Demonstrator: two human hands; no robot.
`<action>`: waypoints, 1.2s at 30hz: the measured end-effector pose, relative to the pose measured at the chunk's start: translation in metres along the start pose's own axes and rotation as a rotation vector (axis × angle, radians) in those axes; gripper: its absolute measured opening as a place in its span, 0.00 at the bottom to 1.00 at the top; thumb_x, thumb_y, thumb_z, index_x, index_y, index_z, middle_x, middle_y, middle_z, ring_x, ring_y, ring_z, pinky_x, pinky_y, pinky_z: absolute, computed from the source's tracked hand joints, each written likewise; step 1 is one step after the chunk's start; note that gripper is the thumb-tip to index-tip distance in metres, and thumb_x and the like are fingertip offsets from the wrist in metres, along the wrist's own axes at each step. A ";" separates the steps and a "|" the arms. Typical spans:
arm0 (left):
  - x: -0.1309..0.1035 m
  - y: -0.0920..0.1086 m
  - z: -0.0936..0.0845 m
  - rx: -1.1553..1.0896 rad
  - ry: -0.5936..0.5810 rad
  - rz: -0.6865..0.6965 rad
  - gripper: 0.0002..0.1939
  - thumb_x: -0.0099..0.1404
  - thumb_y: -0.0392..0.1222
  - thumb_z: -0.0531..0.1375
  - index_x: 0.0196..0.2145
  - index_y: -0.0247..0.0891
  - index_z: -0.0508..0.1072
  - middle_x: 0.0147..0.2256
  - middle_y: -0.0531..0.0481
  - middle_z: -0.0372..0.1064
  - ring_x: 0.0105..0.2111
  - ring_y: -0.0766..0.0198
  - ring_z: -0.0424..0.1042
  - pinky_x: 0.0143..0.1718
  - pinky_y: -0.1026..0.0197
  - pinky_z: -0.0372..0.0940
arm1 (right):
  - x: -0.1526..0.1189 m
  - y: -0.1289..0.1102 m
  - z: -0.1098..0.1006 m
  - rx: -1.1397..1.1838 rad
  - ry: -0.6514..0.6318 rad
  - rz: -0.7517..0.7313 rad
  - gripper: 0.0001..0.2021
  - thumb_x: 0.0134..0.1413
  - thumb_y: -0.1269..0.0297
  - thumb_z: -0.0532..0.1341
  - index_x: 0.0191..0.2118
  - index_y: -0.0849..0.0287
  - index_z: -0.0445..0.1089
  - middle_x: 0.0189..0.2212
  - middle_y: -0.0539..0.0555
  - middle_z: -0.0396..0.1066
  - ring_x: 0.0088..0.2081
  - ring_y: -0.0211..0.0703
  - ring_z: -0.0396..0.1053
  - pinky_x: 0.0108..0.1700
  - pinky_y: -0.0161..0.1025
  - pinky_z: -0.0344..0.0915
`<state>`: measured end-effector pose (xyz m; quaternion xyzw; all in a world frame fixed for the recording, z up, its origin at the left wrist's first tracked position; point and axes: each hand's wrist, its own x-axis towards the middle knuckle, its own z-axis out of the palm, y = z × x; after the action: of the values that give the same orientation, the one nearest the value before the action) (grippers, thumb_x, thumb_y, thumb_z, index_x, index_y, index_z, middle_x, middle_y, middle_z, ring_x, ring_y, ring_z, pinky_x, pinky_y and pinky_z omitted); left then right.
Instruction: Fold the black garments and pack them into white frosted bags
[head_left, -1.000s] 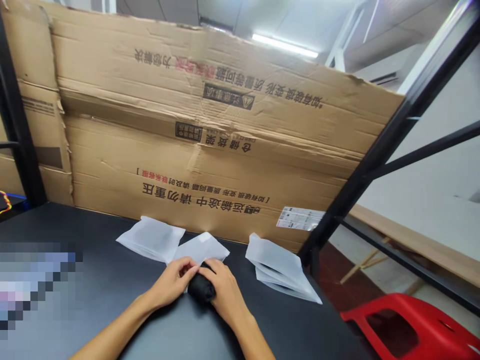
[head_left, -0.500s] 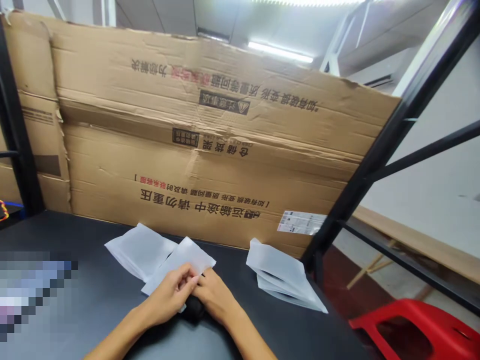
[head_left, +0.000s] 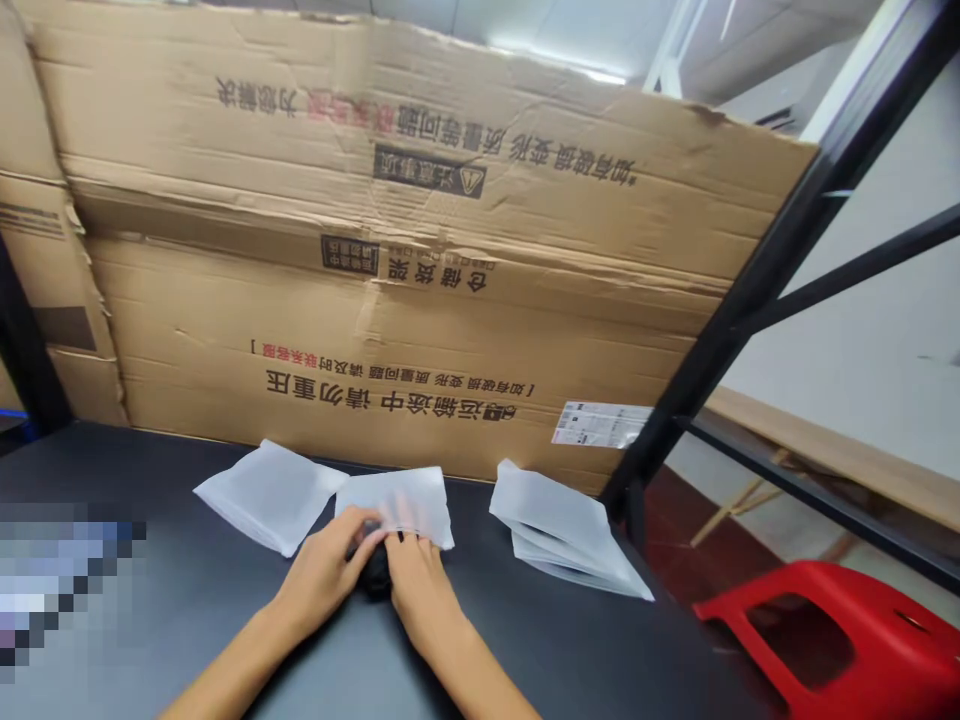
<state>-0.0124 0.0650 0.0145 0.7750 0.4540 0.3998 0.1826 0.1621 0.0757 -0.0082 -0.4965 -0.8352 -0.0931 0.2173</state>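
My left hand is closed, thumb and fingers together at the near edge of a white translucent foam pouch. The fingers of my right hand reach into this pouch; they look stretched out and show faintly through its top layer. Between my hands, on the table, sits a black rounded object, partly hidden by my left hand; its kind cannot be made out. Left of the pouch lies a stack of similar white foam pouches, its corner touching or nearly touching it.
Another loose stack of white pouches lies to the right on the black table. A tall cardboard sheet stands along the back edge. Black metal posts frame the right side, with a red plastic stool beyond. A blurred-out patch covers the left.
The pouch has turned to lie straighter, and my right fingers have gone from its edge into it. The black object sits more to the left of my right hand. The view has shifted slightly.
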 end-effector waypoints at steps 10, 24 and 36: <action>-0.003 -0.008 0.007 0.025 -0.026 0.054 0.19 0.68 0.35 0.52 0.55 0.45 0.69 0.43 0.48 0.68 0.32 0.62 0.72 0.38 0.60 0.71 | 0.007 0.019 0.000 -0.106 0.031 0.261 0.38 0.53 0.85 0.47 0.68 0.51 0.54 0.58 0.67 0.68 0.45 0.59 0.76 0.40 0.51 0.74; -0.001 -0.021 0.009 0.042 0.139 -0.005 0.24 0.68 0.35 0.49 0.58 0.48 0.69 0.54 0.45 0.64 0.34 0.63 0.73 0.42 0.58 0.71 | 0.001 0.015 -0.031 0.063 -0.022 -0.099 0.26 0.64 0.67 0.53 0.66 0.53 0.57 0.63 0.59 0.61 0.60 0.53 0.63 0.59 0.49 0.62; -0.006 -0.020 0.012 0.149 -0.002 -0.019 0.24 0.67 0.38 0.52 0.58 0.53 0.70 0.53 0.50 0.68 0.30 0.65 0.74 0.35 0.64 0.71 | 0.012 0.021 -0.023 -0.020 0.011 0.090 0.19 0.60 0.79 0.52 0.49 0.57 0.74 0.39 0.58 0.76 0.43 0.48 0.73 0.49 0.42 0.67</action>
<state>-0.0156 0.0708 -0.0082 0.7824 0.4899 0.3624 0.1285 0.1813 0.0868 0.0161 -0.5352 -0.8099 -0.0941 0.2208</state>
